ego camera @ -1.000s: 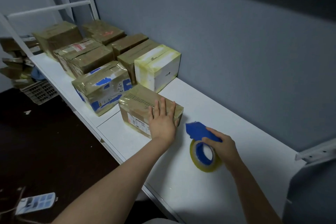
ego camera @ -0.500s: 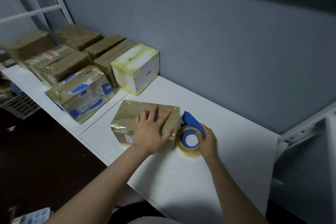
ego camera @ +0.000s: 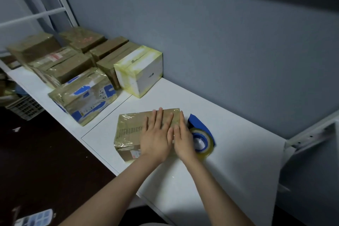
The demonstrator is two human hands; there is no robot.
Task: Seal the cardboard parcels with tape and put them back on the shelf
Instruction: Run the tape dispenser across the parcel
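- both hands lay flat on the parcel (ego camera: 131,128), left hand (ego camera: 156,139) and right hand (ego camera: 184,141) side by side, fingers straight and close together.
- smoothing the tape would go best with firm, even strokes outward (no trapped bubbles).
- the tape roll (ego camera: 201,140) stood just beside it on the white shelf (ego camera: 238,161); other parcels (ego camera: 82,97) lined the grey wall (ego camera: 220,42).

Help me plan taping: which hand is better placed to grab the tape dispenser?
Right. The right hand rests on the right end of the parcel, beside the tape dispenser; the left hand lies mid-parcel, farther off.
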